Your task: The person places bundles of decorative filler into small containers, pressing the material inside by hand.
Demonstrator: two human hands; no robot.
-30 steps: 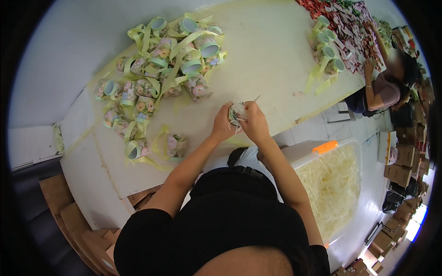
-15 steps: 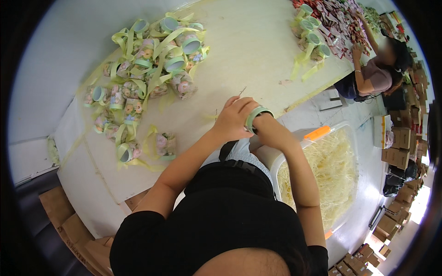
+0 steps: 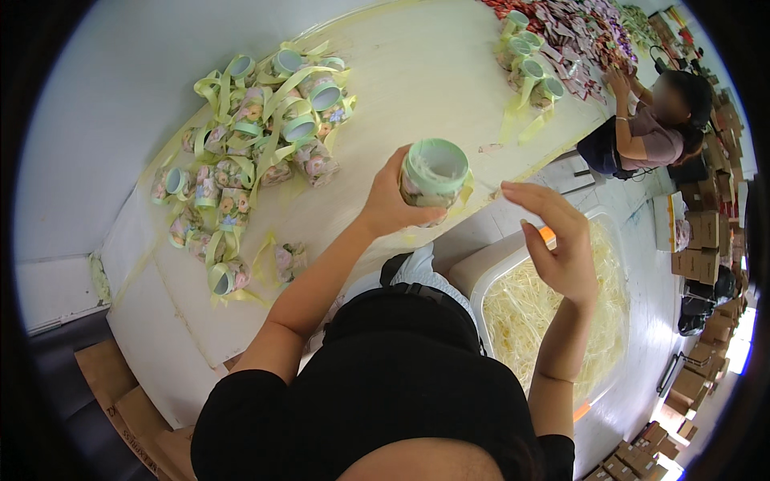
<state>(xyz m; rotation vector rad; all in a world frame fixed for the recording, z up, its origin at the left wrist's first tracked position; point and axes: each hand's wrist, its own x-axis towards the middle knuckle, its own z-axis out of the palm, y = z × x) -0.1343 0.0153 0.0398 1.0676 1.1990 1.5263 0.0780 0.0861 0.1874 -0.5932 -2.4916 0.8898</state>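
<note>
Pale green bands the cup (image 3: 434, 186) that I see in the head view, held in the left hand (image 3: 387, 202). That grip is curled around it, thumb across the near side and fingers round the left and far side. The right hand (image 3: 565, 250) holds nothing I can see; its fingers and thumb are spread, apart from the cup.

I have the left forearm reaching up and inward, hand above the table's (image 3: 385, 104) near edge. The right hand, to the right of that grip, is raised over the tub (image 3: 472, 280) of straw (image 3: 513, 317), fingertips toward the cup.

The cup's mouth faces up at me, pale strands inside, flowers below the rim, yellow ribbon (image 3: 467, 192) at its right side. Beyond the grip, leftward, lie more cups (image 3: 298, 128).
</note>
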